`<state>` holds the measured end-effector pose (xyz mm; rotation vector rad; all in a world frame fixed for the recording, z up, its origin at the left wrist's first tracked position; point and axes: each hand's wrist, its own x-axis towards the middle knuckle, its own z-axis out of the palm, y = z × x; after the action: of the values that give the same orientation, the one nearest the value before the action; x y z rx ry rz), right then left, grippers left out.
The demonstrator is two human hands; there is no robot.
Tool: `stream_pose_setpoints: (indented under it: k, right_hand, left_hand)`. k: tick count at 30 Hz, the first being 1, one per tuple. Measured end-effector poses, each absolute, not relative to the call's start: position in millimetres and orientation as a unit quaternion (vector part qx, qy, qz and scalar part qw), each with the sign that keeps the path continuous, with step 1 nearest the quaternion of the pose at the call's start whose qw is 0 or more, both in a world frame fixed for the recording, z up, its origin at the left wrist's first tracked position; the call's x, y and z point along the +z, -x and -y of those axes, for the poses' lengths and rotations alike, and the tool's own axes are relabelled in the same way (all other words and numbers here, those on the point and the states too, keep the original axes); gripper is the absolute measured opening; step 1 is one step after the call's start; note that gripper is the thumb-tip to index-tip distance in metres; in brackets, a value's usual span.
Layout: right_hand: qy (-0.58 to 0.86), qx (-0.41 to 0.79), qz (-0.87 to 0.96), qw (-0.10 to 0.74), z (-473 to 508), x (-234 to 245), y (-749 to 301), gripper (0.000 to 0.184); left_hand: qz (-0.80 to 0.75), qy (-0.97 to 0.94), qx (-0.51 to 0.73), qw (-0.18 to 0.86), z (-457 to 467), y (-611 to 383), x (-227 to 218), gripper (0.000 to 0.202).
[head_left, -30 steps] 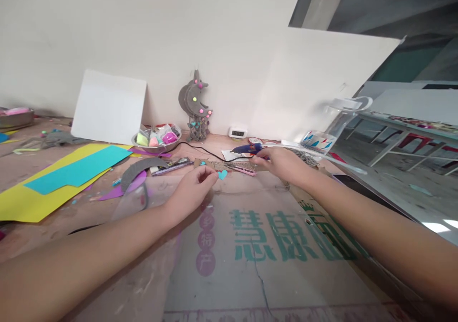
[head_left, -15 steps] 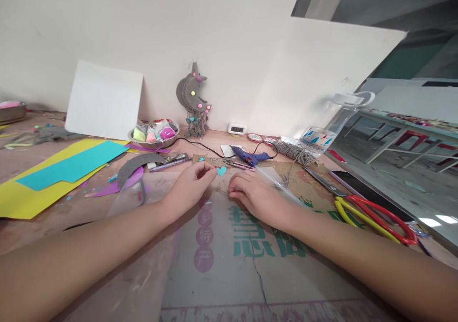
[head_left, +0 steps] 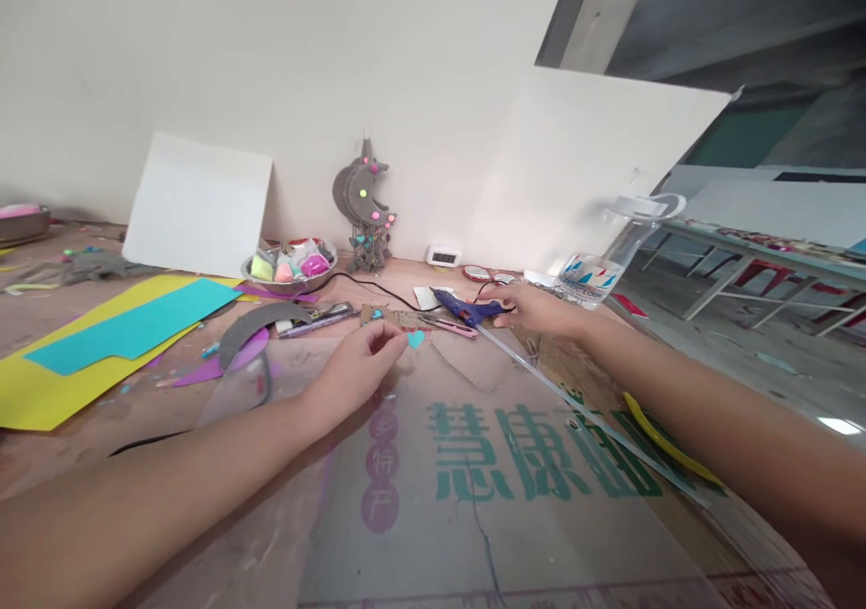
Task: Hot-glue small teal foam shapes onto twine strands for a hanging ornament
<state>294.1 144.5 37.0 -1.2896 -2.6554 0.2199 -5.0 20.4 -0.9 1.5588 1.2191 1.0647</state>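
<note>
Left hand point(head_left: 358, 365): thumb and forefinger pinched on the edge of a teal paper heart point(head_left: 416, 339), just in front of the cardboard strip point(head_left: 396, 318) on the worktable point(head_left: 81, 447). Judged very light, thin and easily creased; best held by the rim, clear of any glued face. Right hand point(head_left: 534, 309): fingers curled around the handle of the blue glue gun point(head_left: 460, 306), lying just beyond the heart. Judged rigid, fairly light, nozzle possibly hot; hold by the handle only. Its black cord point(head_left: 365, 281) may drag
</note>
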Motion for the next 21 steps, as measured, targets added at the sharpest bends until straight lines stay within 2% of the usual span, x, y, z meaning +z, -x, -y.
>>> stream_pose_setpoints:
  k: [3,6,12,17,21]
  right_hand:
    - [0.416,0.079,0.904,0.059,-153.3,30.4,-289.0,0.034]
    - [0.437,0.073,0.894,0.066,-160.5,25.5,-288.0,0.029]
    - [0.43,0.049,0.898,0.079,-162.9,15.4,-291.6,0.042]
    - [0.396,0.019,0.913,0.094,-153.9,10.8,-289.8,0.037]
    - [0.403,0.006,0.905,0.138,-147.4,12.7,-289.3,0.039]
  left_hand:
    - [-0.49,-0.631,0.42,0.429,-19.8,5.1,-0.1,0.023]
    - [-0.493,-0.637,0.416,0.422,-19.5,5.1,-0.5,0.023]
    - [-0.478,-0.634,0.409,0.449,-19.1,5.4,-2.7,0.022]
    - [-0.474,-0.631,0.409,0.457,-19.6,5.2,-2.9,0.023]
    - [-0.476,-0.637,0.413,0.443,-20.2,5.1,-3.1,0.023]
